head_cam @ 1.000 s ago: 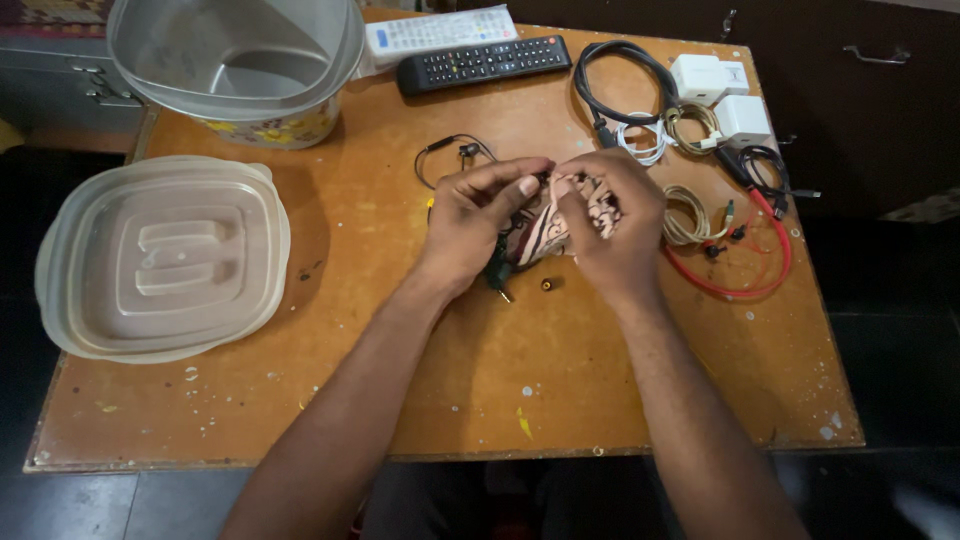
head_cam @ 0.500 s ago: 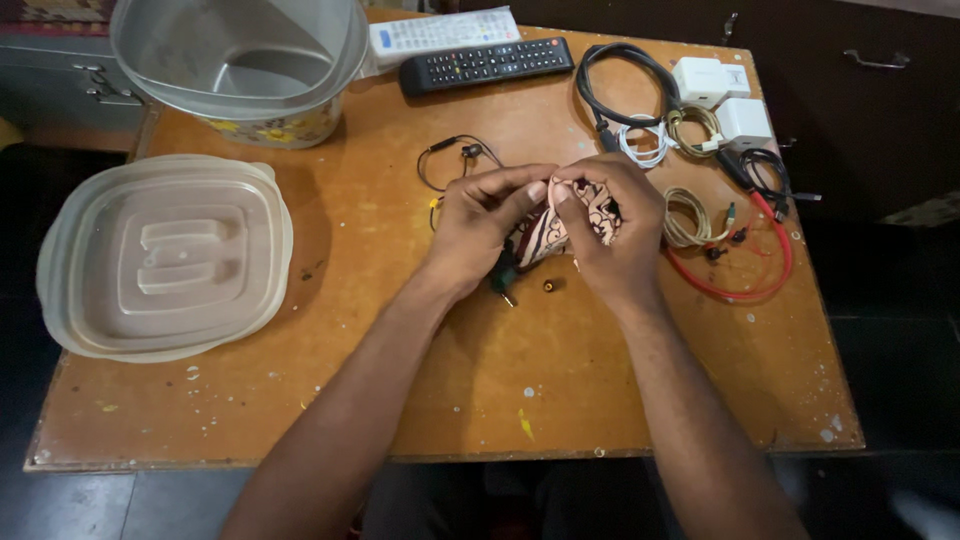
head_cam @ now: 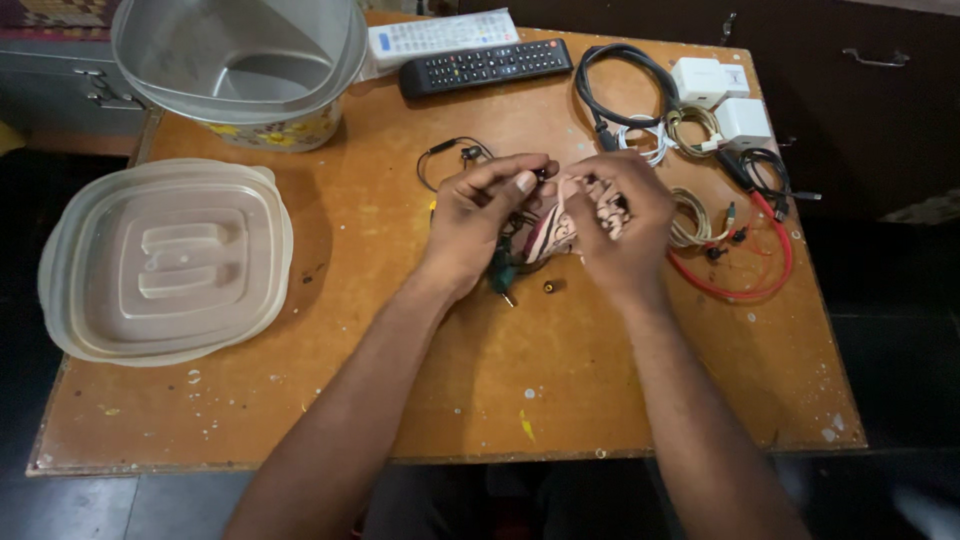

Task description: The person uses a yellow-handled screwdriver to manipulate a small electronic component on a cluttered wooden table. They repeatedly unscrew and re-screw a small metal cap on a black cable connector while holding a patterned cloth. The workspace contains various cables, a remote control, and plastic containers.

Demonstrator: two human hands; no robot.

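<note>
Both my hands meet over the middle of a worn wooden table (head_cam: 330,400). My left hand (head_cam: 480,220) pinches a small dark plug end between thumb and fingers, close to a thin black earphone cable (head_cam: 440,160). My right hand (head_cam: 620,225) grips a small patterned pink cloth pouch (head_cam: 555,235), whose lower part shows between the hands. Green and black cable ends with a jack plug (head_cam: 500,275) hang out beneath my left hand. What is inside the pouch is hidden.
A plastic container lid (head_cam: 165,260) lies at the left, a grey tub (head_cam: 235,65) behind it. Two remote controls (head_cam: 485,65) lie at the back. Black cable (head_cam: 625,85), white chargers (head_cam: 715,95) and a red cable coil (head_cam: 745,280) crowd the right side.
My hands have stayed together over the pouch. The left fingers have shifted slightly along the pouch's top; nothing else on the table has moved.
</note>
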